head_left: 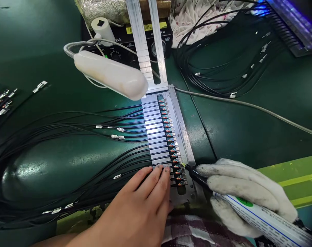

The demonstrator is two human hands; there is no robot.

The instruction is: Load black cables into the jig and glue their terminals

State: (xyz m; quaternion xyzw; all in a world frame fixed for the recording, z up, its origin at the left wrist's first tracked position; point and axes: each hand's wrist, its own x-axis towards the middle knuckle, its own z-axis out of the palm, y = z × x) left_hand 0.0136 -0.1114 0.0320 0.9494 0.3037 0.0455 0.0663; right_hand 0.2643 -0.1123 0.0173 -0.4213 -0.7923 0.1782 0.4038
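My bare left hand (pixel 148 195) lies palm down with fingers stretched over the lower black cables (pixel 130 145), fingertips at the edge of a metal fixture (pixel 156 132). Across that fixture runs a row of small connector ends with exposed coloured wires (pixel 173 149), one per cable. My right hand (pixel 248 188), in a soiled white glove, is closed around a white pen-like tube (pixel 258 216) with printed text, a blue line and a black tapered nozzle. Its yellowish tip points left, close to the lower connectors; whether it touches them I cannot tell.
A white lamp head (pixel 111 73) on a flexible neck overhangs the fixture's upper end. Behind stands a black control box (pixel 130 51) with dials. More cables lie in loops (pixel 192 75) at upper right and in a bundle (pixel 6 99) at left. A grey cord (pixel 248 104) crosses the green mat.
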